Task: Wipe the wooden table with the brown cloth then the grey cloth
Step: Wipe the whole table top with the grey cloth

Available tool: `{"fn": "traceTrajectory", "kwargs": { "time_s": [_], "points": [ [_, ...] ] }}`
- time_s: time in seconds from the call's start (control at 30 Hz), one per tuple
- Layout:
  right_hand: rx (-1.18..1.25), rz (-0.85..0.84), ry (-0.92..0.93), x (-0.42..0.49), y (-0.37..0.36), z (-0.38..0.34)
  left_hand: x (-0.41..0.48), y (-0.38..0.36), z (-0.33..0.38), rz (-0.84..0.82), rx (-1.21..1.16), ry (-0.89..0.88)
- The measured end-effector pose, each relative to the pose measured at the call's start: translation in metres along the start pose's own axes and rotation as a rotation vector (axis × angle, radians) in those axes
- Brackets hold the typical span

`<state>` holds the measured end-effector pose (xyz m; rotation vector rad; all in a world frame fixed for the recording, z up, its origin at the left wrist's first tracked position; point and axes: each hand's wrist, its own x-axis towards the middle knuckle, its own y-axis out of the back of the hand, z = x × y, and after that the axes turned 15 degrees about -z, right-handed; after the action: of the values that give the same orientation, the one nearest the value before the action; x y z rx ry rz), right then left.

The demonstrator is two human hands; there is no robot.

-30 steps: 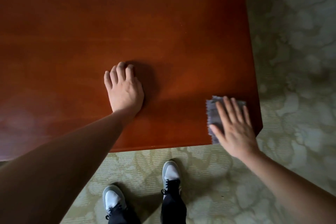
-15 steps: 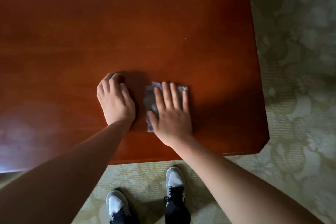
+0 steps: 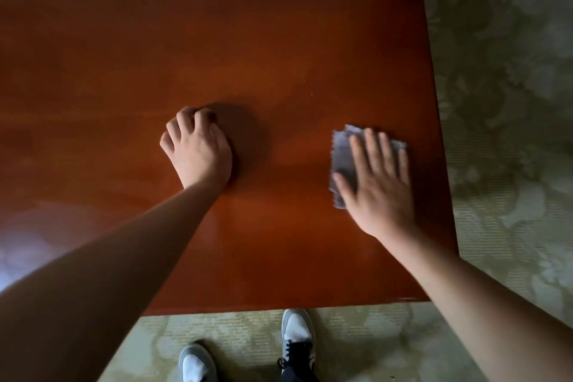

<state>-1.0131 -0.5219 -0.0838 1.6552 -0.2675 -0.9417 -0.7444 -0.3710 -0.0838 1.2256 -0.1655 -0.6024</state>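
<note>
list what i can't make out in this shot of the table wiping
Head view only:
- Most of the grey cloth: covered by the flat right hand.
- Brown cloth: not in view.
- Whatever the curled left hand may hold: hidden by its fingers.
- Table: left side cut off by the frame.

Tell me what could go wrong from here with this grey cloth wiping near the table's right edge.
Two risks stand out. The grey cloth is pinned only under the flat right hand, not gripped, and sits close to the table's right edge, so an outward stroke might push it off onto the carpet. The left hand rests on the polished top with fingers curled, so it may leave smudges on the wood, and the patch beneath it could go unwiped.
</note>
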Motion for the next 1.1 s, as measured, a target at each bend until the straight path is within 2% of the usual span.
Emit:
{"fn": "traceTrajectory", "kwargs": {
  "time_s": [0.1, 0.23, 0.53, 0.7, 0.8, 0.97, 1.1],
  "points": [
    [0.014, -0.008, -0.109, -0.015, -0.002, 0.04, 0.017, -0.002, 0.0, -0.014, 0.066, 0.009],
    [0.043, 0.004, -0.183, -0.022, -0.004, 0.023, 0.015, -0.006, -0.002, 0.009, 0.076, -0.001],
    [0.022, 0.07, 0.174, 0.06, 0.025, -0.138, 0.018, -0.006, -0.006, -0.019, 0.042, 0.008],
    [0.036, 0.179, 0.346, 0.103, 0.035, -0.132, 0.018, -0.006, -0.006, -0.024, 0.061, 0.011],
    [0.023, 0.242, 0.203, 0.121, 0.041, -0.08, 0.019, -0.006, -0.006, -0.02, 0.077, 0.012],
    [0.074, 0.069, -0.212, 0.117, 0.055, 0.027, 0.021, -0.005, -0.004, -0.078, 0.169, -0.008],
    [0.128, 0.026, -0.331, 0.105, 0.049, 0.012, 0.021, -0.003, -0.002, -0.091, 0.184, -0.024]
  ]
}}
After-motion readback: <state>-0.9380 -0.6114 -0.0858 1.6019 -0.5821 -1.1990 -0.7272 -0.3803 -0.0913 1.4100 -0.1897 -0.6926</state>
